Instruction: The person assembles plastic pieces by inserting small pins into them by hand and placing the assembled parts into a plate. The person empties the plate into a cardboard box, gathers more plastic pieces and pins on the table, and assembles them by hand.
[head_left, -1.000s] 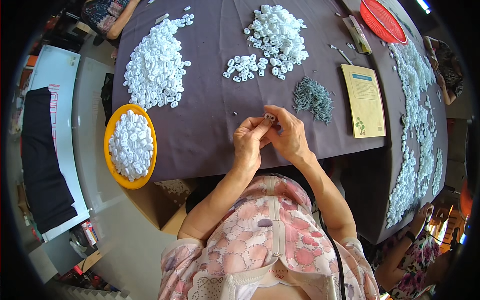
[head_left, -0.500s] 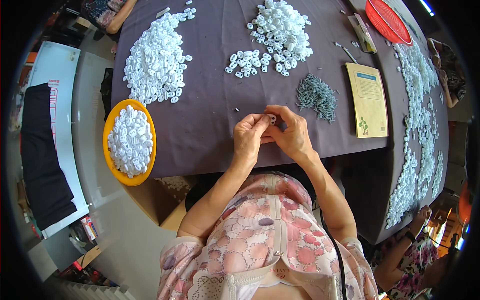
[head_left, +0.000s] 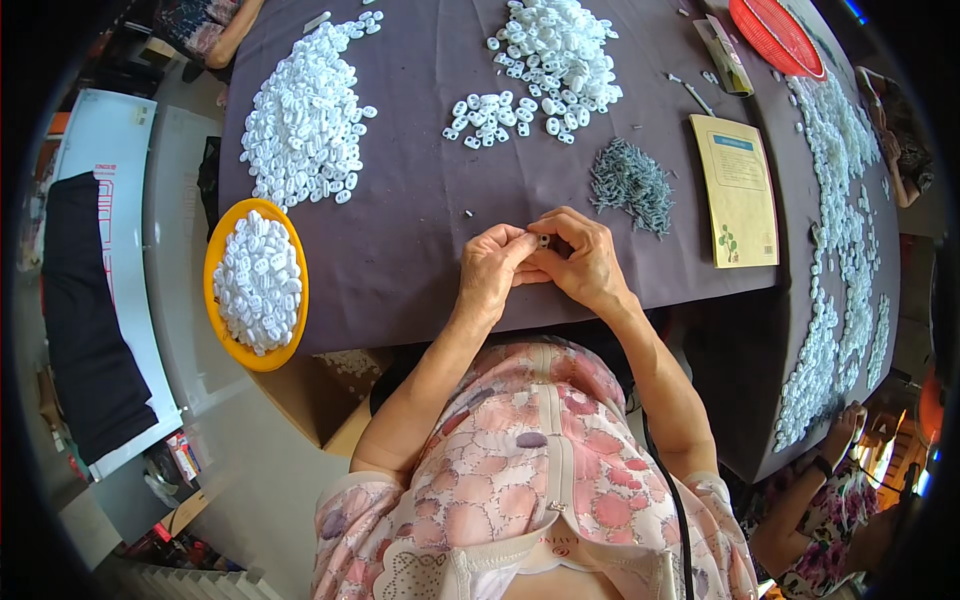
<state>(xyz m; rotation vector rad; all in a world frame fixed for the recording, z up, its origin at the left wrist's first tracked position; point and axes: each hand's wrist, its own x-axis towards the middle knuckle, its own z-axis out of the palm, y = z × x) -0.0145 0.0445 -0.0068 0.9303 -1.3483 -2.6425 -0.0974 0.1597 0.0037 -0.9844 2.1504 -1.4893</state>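
Note:
Close to the table's front edge, my left hand (head_left: pixel 488 272) and my right hand (head_left: pixel 587 262) meet, both closed with fingertips pinched together. Between them is a small white oval plastic piece with two dark holes (head_left: pixel 543 241); fingers cover much of it. Just beyond my right hand lies a heap of tiny grey screw-like pieces (head_left: pixel 632 187). Farther off are a small group of white two-holed pieces (head_left: pixel 490 119) and a larger pile of the same kind (head_left: pixel 562 55). One tiny light bit (head_left: pixel 469 213) lies beyond my left hand.
At left, a yellow bowl (head_left: pixel 216 310) holds ridged white pieces, with another white pile (head_left: pixel 305 120) behind it. A yellow booklet (head_left: pixel 738 190) lies right of the grey heap. More white pieces (head_left: pixel 840 260) and a red basket (head_left: pixel 775 38) are farther right; other people sit around.
The whole view has shifted slightly. My hands keep their pinch on the white piece, whose holes now show at a slightly different angle.

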